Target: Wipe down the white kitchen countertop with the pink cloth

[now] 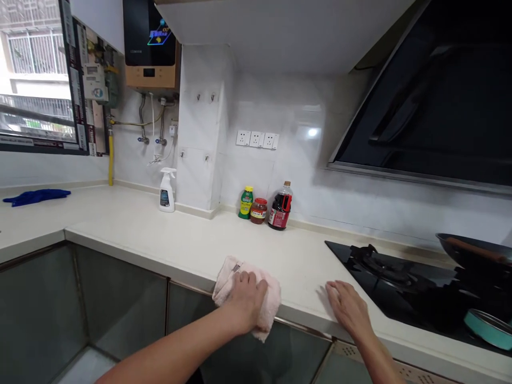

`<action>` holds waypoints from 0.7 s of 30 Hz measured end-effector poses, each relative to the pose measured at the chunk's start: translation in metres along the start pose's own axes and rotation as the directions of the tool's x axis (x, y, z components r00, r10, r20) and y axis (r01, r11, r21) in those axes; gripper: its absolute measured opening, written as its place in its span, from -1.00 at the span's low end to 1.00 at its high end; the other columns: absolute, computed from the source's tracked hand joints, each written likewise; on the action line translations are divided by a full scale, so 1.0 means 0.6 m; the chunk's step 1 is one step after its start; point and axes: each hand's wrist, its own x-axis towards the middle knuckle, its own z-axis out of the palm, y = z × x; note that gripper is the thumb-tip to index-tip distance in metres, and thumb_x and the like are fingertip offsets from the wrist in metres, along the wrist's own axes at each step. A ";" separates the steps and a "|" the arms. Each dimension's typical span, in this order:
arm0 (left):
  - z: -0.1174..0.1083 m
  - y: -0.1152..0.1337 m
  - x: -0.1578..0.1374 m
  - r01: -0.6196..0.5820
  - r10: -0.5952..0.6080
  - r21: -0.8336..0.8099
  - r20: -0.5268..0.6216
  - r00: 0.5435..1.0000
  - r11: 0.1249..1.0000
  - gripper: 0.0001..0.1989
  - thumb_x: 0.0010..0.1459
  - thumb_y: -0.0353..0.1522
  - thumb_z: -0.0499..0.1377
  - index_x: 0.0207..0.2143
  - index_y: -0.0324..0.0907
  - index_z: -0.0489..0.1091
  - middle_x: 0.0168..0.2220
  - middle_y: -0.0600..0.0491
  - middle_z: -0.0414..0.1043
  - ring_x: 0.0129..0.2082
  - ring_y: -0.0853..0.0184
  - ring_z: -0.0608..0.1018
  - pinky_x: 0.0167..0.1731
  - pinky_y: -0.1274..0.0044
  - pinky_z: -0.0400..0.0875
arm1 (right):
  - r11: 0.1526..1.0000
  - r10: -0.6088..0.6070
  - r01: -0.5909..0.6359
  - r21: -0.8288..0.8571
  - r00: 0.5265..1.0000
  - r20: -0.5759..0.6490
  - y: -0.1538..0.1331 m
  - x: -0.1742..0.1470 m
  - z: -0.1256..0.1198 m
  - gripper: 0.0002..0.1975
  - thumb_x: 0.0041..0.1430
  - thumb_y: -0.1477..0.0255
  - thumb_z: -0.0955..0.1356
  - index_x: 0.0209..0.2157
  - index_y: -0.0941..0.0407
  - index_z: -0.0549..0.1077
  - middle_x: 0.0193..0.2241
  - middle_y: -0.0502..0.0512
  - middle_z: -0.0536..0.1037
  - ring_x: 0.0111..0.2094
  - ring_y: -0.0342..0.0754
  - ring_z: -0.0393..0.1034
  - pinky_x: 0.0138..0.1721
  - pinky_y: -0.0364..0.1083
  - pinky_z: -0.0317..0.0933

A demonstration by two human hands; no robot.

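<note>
A pale pink cloth [270,290] lies bunched over the front edge of the white countertop [192,240], and part of it hangs down past the edge. My left hand [246,298] presses on it from above with the fingers curled into the fabric. To the right, my right hand [349,306] rests at the counter's front edge, beside the black gas stove [384,298]. Its fingers are stretched forward and hold nothing.
Against the wall stand a green bottle [246,202], a red-lidded jar [258,212] and a dark sauce bottle [280,208]. A white spray bottle [166,192] and blue cloth [37,197] are left. A wok [472,250] and teal pan [490,329] sit right, below the range hood [432,106].
</note>
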 end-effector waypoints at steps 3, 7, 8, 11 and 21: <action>0.024 0.052 0.026 -0.024 0.022 0.063 0.025 0.999 0.998 0.18 -0.43 0.10 0.48 0.24 -0.18 0.22 0.24 -0.43 0.19 0.21 -0.34 0.23 0.10 -0.06 0.06 | 1.000 0.018 -0.017 -0.019 0.998 0.057 0.021 -0.009 0.010 -0.51 0.30 0.08 0.08 -0.15 0.03 0.50 -0.09 0.22 0.53 -0.05 0.19 0.41 0.00 0.19 0.28; 0.050 0.123 0.038 -0.249 0.260 0.113 -0.096 0.961 0.962 -0.06 -0.07 0.02 0.37 0.25 -0.26 0.18 0.21 -0.39 0.22 0.16 -0.18 0.29 0.04 0.08 0.18 | 1.000 0.001 0.000 -0.008 0.991 0.136 0.025 -0.010 0.022 -0.51 0.25 0.05 0.09 -0.14 -0.02 0.50 -0.04 0.17 0.52 -0.06 0.19 0.43 -0.04 0.18 0.30; 0.052 0.136 0.037 -0.293 0.314 0.139 -0.158 0.936 0.946 -0.15 0.03 -0.02 0.32 0.25 -0.27 0.18 0.19 -0.36 0.24 0.12 -0.11 0.33 0.03 0.12 0.19 | 1.000 0.005 -0.005 -0.002 0.989 0.151 0.029 -0.010 0.024 -0.49 0.25 0.04 0.08 -0.12 -0.02 0.50 -0.03 0.16 0.52 -0.04 0.19 0.43 -0.03 0.18 0.30; 0.047 0.146 0.025 -0.337 0.385 0.204 -0.277 0.881 0.919 -0.24 0.11 -0.12 0.29 0.25 -0.27 0.15 0.11 -0.24 0.30 0.00 0.05 0.40 0.01 0.22 0.21 | 0.999 0.017 -0.022 0.024 0.982 0.190 0.045 -0.011 0.026 -0.44 0.18 -0.01 0.07 -0.08 -0.05 0.50 0.00 0.14 0.51 0.01 0.18 0.42 0.00 0.13 0.32; 0.012 -0.103 -0.051 -0.333 0.367 0.188 -0.189 0.911 0.924 -0.09 -0.03 0.03 0.37 0.23 -0.23 0.15 0.08 -0.13 0.38 -0.01 0.11 0.41 0.00 0.31 0.22 | 0.994 0.063 -0.084 0.073 0.967 0.249 0.055 -0.009 0.025 -0.43 0.12 -0.10 0.09 -0.12 -0.12 0.50 0.03 0.09 0.51 0.10 0.20 0.38 0.04 0.21 0.34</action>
